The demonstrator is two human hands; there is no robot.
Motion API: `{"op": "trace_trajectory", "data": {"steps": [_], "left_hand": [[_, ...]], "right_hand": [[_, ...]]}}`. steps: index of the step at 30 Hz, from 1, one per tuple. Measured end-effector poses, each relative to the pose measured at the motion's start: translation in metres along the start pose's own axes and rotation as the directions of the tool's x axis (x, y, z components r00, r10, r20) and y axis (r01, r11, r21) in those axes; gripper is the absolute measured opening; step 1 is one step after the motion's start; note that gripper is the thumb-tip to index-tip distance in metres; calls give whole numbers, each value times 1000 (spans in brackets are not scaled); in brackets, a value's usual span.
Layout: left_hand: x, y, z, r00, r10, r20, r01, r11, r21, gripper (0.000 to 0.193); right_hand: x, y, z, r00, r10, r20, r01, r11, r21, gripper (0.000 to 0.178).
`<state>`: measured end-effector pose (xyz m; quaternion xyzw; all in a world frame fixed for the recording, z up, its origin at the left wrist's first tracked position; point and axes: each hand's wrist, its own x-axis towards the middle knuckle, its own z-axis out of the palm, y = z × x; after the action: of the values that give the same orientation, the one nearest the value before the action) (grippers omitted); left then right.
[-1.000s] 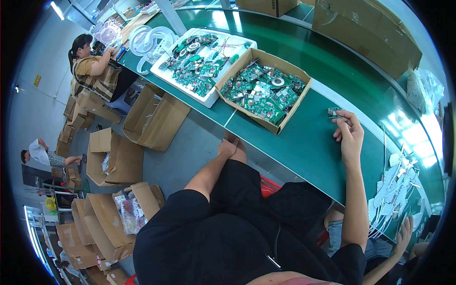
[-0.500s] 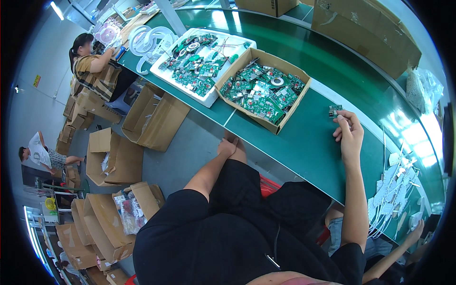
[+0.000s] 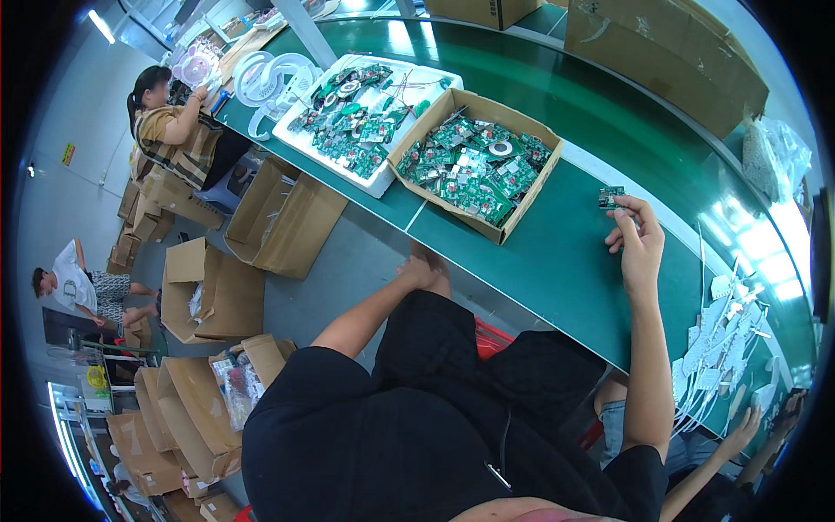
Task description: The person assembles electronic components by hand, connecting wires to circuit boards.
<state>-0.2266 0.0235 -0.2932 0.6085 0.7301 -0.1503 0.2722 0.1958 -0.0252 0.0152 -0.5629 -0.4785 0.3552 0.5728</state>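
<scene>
My right hand (image 3: 639, 248) is over the green tabletop, thumb and fingers closed in a pinch on the edge of a small green circuit board (image 3: 611, 197). Left of it stands a shallow cardboard box (image 3: 504, 233), filled with a heap of green circuit boards (image 3: 474, 170). My left hand (image 3: 421, 273) rests on my bare knee beside the table edge; its fingers are mostly hidden.
A white foam tray (image 3: 380, 181) with boards and wires adjoins the cardboard box. White parts with cables (image 3: 718, 348) lie at the right, near another person's hand (image 3: 745, 428). Open cartons (image 3: 283, 217) stand on the floor at left. A person (image 3: 178, 130) sits farther along the table.
The board stays in my right hand, turned slightly so more of its face shows. My left hand stays at the knee. At the right, the other person's hand has shifted left.
</scene>
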Motion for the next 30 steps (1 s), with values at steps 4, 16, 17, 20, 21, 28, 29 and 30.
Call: {"op": "trace_trajectory", "data": {"steps": [4, 16, 17, 20, 21, 28, 29, 30], "left_hand": [[-53, 23, -36, 799, 546, 250, -594, 781, 193, 71], [-273, 194, -269, -128, 989, -72, -905, -146, -398, 40], [-263, 215, -274, -127, 978, -168, -957, -165, -237, 44], [-217, 289, -280, -101, 974, -203, -982, -64, 179, 77], [-202, 312, -283, 0, 991, -131, -950, 41, 310, 90], [-142, 384, -292, 190, 925, 330, -978, 151, 143, 93], [-139, 381, -287, 187, 934, 306, -982, 166, 94, 92], [-135, 377, -281, 136, 968, 213, -991, 131, 36, 87]], "right_hand": [[-6, -3, -7, 1000, -5, -6, 5, 1000, 0, 22], [-3, -2, 0, 995, -101, -18, 101, 995, 7, 20], [-1, 3, -3, 995, -104, -10, 104, 995, 3, 20], [3, 12, -15, 979, -80, -189, 97, 992, 83, 31], [3, 11, -16, 981, -76, -181, 91, 993, 79, 31], [9, 8, -20, 942, -32, -335, 64, 995, 82, 37], [10, 6, -19, 944, -29, -329, 62, 994, 89, 36], [10, 6, -21, 947, -26, -321, 60, 993, 98, 35]]}}
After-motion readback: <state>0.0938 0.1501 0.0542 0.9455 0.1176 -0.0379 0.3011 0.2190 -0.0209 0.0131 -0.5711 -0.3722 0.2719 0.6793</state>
